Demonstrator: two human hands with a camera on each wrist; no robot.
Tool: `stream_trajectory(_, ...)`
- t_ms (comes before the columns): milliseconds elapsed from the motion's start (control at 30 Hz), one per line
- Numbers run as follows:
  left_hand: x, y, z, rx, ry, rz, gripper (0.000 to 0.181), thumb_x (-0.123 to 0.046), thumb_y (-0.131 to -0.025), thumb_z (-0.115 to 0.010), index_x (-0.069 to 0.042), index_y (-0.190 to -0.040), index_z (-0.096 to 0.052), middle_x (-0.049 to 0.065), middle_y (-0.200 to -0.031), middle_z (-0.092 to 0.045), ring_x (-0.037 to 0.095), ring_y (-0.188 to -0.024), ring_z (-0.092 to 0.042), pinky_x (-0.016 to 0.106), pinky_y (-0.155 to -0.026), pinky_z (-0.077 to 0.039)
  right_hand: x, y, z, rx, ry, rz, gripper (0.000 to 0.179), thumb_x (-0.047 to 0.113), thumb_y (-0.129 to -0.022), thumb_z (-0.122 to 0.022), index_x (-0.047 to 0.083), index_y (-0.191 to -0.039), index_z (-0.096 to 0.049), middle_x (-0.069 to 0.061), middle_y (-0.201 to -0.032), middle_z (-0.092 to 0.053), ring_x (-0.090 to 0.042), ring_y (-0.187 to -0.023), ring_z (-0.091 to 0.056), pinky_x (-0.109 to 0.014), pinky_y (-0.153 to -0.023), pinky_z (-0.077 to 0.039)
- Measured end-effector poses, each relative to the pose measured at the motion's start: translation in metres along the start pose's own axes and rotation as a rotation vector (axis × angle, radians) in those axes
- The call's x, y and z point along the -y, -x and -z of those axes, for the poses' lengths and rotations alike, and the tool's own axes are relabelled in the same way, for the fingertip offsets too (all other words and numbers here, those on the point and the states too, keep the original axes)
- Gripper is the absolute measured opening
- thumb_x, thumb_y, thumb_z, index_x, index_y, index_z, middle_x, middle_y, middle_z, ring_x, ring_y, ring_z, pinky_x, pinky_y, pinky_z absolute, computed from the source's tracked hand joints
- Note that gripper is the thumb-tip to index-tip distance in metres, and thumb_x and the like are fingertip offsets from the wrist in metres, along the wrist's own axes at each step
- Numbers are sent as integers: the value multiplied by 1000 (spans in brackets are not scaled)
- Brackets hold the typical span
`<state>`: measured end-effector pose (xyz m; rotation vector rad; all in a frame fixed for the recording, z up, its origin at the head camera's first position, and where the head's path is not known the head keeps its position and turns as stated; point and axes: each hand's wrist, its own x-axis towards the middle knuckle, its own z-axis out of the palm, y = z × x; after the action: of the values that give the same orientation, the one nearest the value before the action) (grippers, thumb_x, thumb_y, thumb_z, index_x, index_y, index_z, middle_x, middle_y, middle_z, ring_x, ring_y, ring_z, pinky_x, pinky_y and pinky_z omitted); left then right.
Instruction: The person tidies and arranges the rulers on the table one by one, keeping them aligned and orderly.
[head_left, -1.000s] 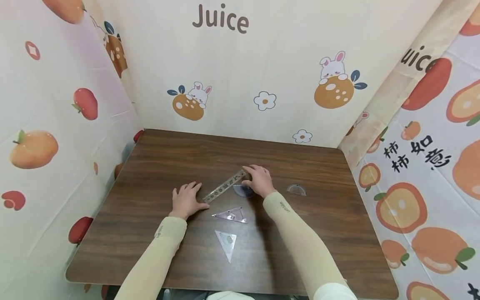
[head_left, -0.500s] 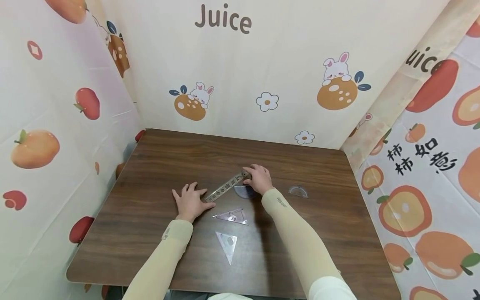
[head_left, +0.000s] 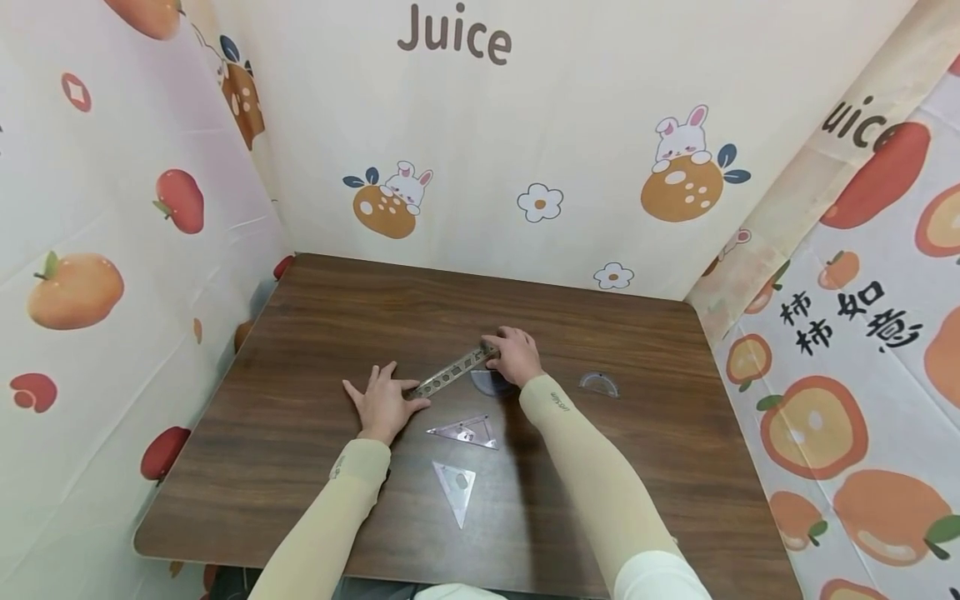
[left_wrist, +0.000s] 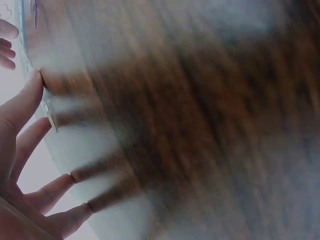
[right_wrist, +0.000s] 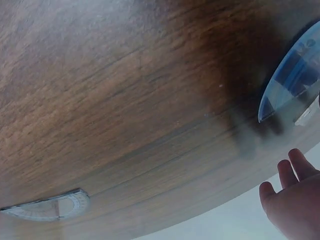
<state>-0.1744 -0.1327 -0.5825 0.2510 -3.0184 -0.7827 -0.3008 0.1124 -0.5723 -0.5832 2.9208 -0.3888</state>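
A narrow ruler [head_left: 453, 370] with cut-out shapes along it lies slantwise on the table between the two hands. My left hand [head_left: 382, 406] pinches its near left end between thumb and index finger. The other fingers are spread, with tips down on the tabletop in the left wrist view. At the far right end, my right hand [head_left: 516, 357] has thumb and index finger on either edge of the ruler. Its remaining fingers [right_wrist: 287, 174] are off the table in the right wrist view. A bluish protractor [head_left: 489, 383] lies under the right hand's side, partly covered by it.
Two clear set squares lie nearer the body: a purplish one [head_left: 467, 432] and a plain one [head_left: 456, 492]. A small clear protractor [head_left: 599, 384] lies to the right. The wooden table [head_left: 247, 467] meets printed curtains at the back and sides.
My left hand has shifted slightly right, and its thumb and index finger have closed in on the ruler's end. The right hand stays at the other end; the head view has shifted slightly.
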Motion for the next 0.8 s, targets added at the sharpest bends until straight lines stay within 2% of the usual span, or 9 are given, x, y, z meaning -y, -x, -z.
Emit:
stream_trajectory(200, -2, 1, -2, 7, 55, 31, 46, -43, -77, -88, -22, -117, -80, 15, -160, -47, 46, -155, -28, 84, -114, 4, 1, 2, -2, 32, -1, -27, 55, 29, -93, -75, 25, -146, -60, -15, -160, -45, -36, -150, -40, -55, -125, -26)
stream_trajectory(367, -4, 3, -2, 5, 82, 60, 44, -39, -76, -88, -22, -117, -80, 16, -161, -45, 46, -156, -25, 84, -113, 4, 2, 3, -5, 4, 13, -11, 44, 30, -93, -75, 25, -136, -68, -15, -156, -50, -36, -146, -44, -56, -122, -30)
stream_trajectory(633, -2, 2, -2, 5, 98, 55, 41, -39, -79, -88, -22, -115, -80, 15, -161, -45, 45, -157, -24, 83, -114, 6, -2, 7, -11, -87, 29, 72, 34, 28, -93, -74, 20, -126, -74, -14, -148, -58, -36, -139, -51, -57, -118, -35)
stream_trajectory(800, 0, 2, 1, -41, 113, 28, 36, -36, -79, -89, -20, -111, -82, 14, -156, -51, 45, -154, -30, 81, -115, 8, -8, 10, -13, -112, -3, 137, 33, 31, -95, -72, 19, -125, -74, -13, -145, -60, -36, -136, -53, -58, -110, -43)
